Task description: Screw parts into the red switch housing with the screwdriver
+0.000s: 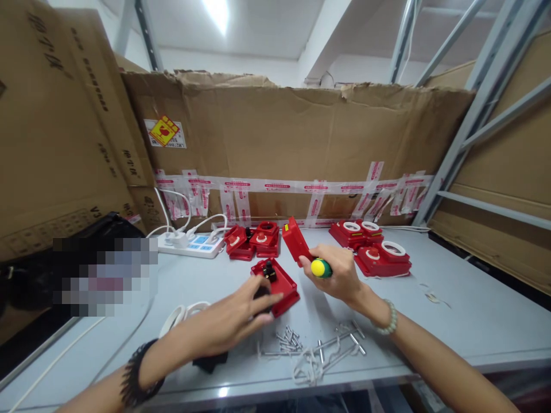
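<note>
My left hand [236,312] is closed around a black rounded part [262,300], partly hidden by the fingers. It is at the near left side of an open red housing [288,287], which lies on the table with a black component [270,272] inside. My right hand [338,272] grips a screwdriver [321,268], its yellow-and-green handle end facing me. The same hand also holds a red cover [296,240] tilted up above the table, its yellow label facing outward. Loose silver screws [289,339] lie in front of the housing.
More red housings [267,240] stand at the back, and others with white rings [383,261] at the right. A white power strip [193,245] with plugged cables is back left. White rings [173,318] and a black piece [210,362] lie by my left forearm. Cardboard [275,126] walls the back.
</note>
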Demonstrator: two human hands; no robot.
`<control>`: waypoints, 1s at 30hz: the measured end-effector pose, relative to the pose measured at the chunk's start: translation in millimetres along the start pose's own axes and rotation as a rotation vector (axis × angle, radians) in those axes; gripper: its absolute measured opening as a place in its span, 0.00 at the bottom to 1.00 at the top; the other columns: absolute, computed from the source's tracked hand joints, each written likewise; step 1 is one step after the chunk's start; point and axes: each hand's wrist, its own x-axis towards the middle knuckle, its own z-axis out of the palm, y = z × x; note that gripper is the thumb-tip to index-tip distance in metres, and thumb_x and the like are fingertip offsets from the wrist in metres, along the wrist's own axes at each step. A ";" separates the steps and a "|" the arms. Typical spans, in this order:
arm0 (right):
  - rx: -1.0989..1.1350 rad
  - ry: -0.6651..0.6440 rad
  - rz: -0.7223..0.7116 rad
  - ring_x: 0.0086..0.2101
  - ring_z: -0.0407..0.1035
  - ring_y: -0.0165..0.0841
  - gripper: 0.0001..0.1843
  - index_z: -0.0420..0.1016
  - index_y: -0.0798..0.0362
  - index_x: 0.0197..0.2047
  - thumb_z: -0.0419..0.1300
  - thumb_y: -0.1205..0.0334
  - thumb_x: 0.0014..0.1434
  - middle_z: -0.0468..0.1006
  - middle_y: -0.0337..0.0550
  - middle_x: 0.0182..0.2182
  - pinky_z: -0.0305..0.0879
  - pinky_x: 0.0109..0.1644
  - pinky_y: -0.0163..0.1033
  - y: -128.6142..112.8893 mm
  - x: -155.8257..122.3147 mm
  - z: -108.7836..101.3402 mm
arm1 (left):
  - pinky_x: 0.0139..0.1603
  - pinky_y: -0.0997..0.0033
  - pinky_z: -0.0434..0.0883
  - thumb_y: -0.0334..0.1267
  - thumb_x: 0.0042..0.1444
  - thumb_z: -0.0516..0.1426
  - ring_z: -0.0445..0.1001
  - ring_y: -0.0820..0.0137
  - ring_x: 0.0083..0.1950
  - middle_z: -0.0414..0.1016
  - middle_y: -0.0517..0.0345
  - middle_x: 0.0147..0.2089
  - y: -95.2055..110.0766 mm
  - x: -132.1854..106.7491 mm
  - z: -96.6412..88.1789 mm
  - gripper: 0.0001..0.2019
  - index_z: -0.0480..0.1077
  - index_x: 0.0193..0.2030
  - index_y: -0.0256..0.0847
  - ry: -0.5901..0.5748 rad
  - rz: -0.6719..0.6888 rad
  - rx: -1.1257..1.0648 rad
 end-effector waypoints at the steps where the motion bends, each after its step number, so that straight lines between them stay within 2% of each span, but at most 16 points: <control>1: -0.002 -0.002 -0.002 0.18 0.61 0.26 0.05 0.67 0.53 0.29 0.57 0.63 0.56 0.70 0.37 0.17 0.55 0.23 0.32 -0.4 0.5 -0.2 | 0.55 0.59 0.66 0.41 0.66 0.46 0.65 0.61 0.54 0.58 0.49 0.57 1.4 -6.6 5.9 0.20 0.55 0.63 0.51 -0.023 0.000 0.005; 5: -0.012 -0.009 -0.002 0.17 0.60 0.25 0.07 0.67 0.53 0.28 0.56 0.62 0.57 0.70 0.36 0.17 0.53 0.22 0.32 -0.9 0.8 -0.2 | 0.50 0.63 0.70 0.42 0.64 0.49 0.69 0.62 0.49 0.61 0.50 0.53 -5.3 -20.7 22.1 0.19 0.57 0.62 0.51 -0.048 -0.019 0.037; 10: -0.017 -0.014 -0.008 0.18 0.60 0.25 0.07 0.67 0.53 0.28 0.57 0.63 0.57 0.70 0.36 0.17 0.54 0.22 0.33 0.6 -0.5 1.6 | 0.48 0.63 0.71 0.44 0.61 0.54 0.69 0.60 0.49 0.63 0.50 0.51 -10.2 -21.6 23.8 0.24 0.55 0.63 0.53 -0.082 -0.026 0.045; 15: -0.006 -0.010 -0.009 0.17 0.59 0.25 0.06 0.67 0.53 0.28 0.57 0.63 0.57 0.70 0.35 0.17 0.54 0.22 0.33 1.2 -0.4 2.5 | 0.49 0.62 0.69 0.43 0.57 0.58 0.69 0.59 0.50 0.63 0.52 0.53 -8.7 -23.2 16.0 0.31 0.51 0.65 0.56 -0.080 -0.087 0.013; 18: 0.000 -0.014 -0.007 0.17 0.60 0.25 0.06 0.67 0.53 0.28 0.57 0.63 0.56 0.69 0.35 0.17 0.53 0.21 0.33 1.6 -0.8 2.4 | 0.48 0.64 0.69 0.43 0.54 0.60 0.69 0.59 0.50 0.65 0.53 0.53 -10.2 -30.2 5.2 0.32 0.53 0.64 0.56 -0.062 -0.139 0.022; 24: 0.010 -0.020 -0.013 0.18 0.61 0.25 0.07 0.67 0.53 0.28 0.57 0.62 0.56 0.71 0.37 0.17 0.53 0.21 0.33 1.5 -0.7 2.1 | 0.55 0.61 0.64 0.47 0.51 0.61 0.62 0.55 0.59 0.65 0.54 0.58 -16.6 -51.7 -10.0 0.30 0.60 0.61 0.54 -0.042 -0.239 -0.012; 30: 0.023 -0.024 -0.017 0.18 0.59 0.25 0.06 0.66 0.54 0.28 0.58 0.64 0.56 0.70 0.36 0.17 0.53 0.22 0.33 2.2 -2.6 3.5 | 0.53 0.61 0.65 0.51 0.51 0.60 0.65 0.56 0.55 0.67 0.53 0.55 -11.1 -52.1 -14.5 0.25 0.64 0.56 0.50 -0.071 -0.251 -0.049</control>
